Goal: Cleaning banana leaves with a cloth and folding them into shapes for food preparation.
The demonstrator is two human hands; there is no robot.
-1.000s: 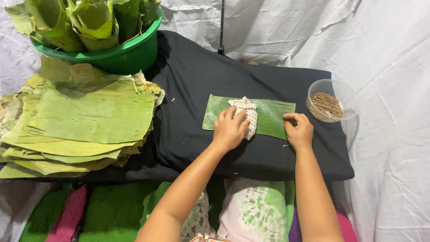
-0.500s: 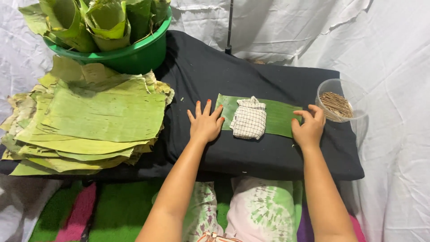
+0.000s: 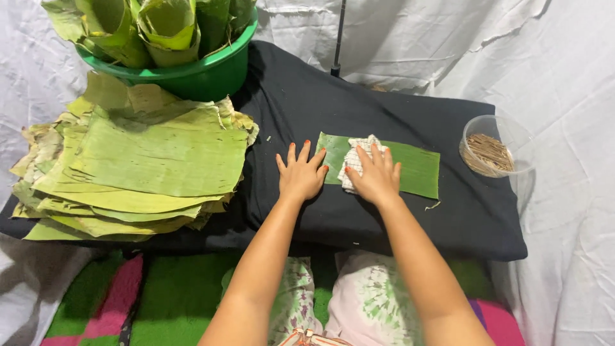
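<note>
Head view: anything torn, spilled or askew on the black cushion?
Little stands out. A stray sliver lies on the black cushion below the leaf strip, outside the clear tub of sticks. The stacked leaves have ragged, browned edges.

You sit in a makeshift home food-wrapping spot: white sheets (image 3: 564, 96) hang all round, a black-covered low table (image 3: 397, 109) holds stacked banana leaves (image 3: 141, 160), a green tub (image 3: 192, 74) of rolled leaves, and a bowl of sticks (image 3: 490, 154).

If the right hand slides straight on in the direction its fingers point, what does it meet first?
The right hand already lies partly on the checked cloth, so it would press further over that first, then the rest of the banana leaf strip, then bare black cushion.
</note>
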